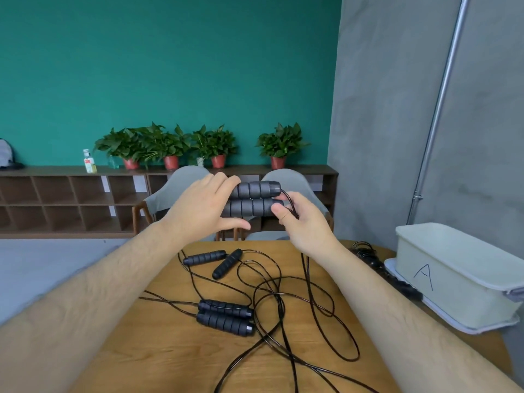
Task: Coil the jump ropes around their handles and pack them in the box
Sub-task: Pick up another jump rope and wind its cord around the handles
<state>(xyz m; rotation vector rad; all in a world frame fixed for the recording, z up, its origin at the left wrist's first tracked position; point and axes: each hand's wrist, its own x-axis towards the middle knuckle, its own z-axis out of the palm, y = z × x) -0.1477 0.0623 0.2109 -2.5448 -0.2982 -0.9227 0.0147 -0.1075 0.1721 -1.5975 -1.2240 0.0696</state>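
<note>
My left hand [204, 207] grips two ribbed foam handles [252, 198], stacked level above the wooden table [170, 358]. My right hand [302, 225] pinches their thin glossy cord [292, 206] at the caps; the rectangular white plastic box [453, 279] sits far right.

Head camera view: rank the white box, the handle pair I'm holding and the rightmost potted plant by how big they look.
1. white box, clearly the largest.
2 and 3. held handle pair and rightmost potted plant look about alike. The plant stands far back and the handles are near, so I won't rank them.
</note>
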